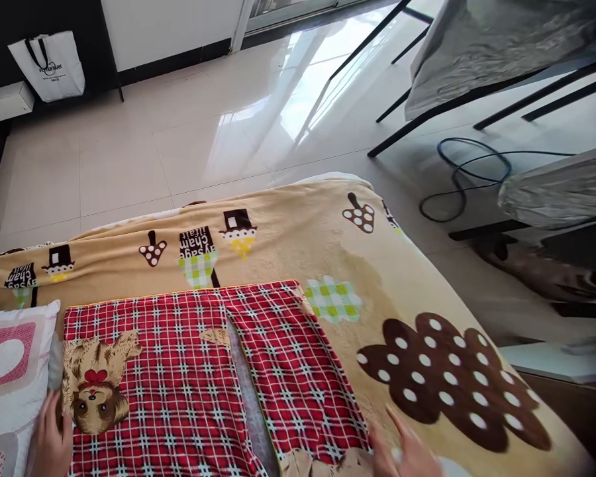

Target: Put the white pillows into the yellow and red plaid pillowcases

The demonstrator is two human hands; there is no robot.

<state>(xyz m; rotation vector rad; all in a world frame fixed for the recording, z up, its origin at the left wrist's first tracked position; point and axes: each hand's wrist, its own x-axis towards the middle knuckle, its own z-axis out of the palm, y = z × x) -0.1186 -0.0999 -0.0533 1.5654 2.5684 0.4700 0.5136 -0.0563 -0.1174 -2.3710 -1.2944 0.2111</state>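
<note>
A red plaid cloth (189,377) with a brown puppy print lies spread flat on a tan blanket (302,232) with brown dotted shapes. A narrow grey gap (251,397) runs down its middle between two flaps. My left hand (52,440) rests at the cloth's left edge beside the puppy print, its fingers curled; whether they pinch the edge is hidden. At the cloth's lower right corner my right hand (402,450) lies with fingers stretched out flat, holding nothing.
A pink and white pillow (10,371) lies at the left. Beyond the bed is glossy tiled floor (203,132), with a white tote bag (49,66) at the back wall. Black-legged covered tables (477,59) and a coiled black cable (467,175) are on the right.
</note>
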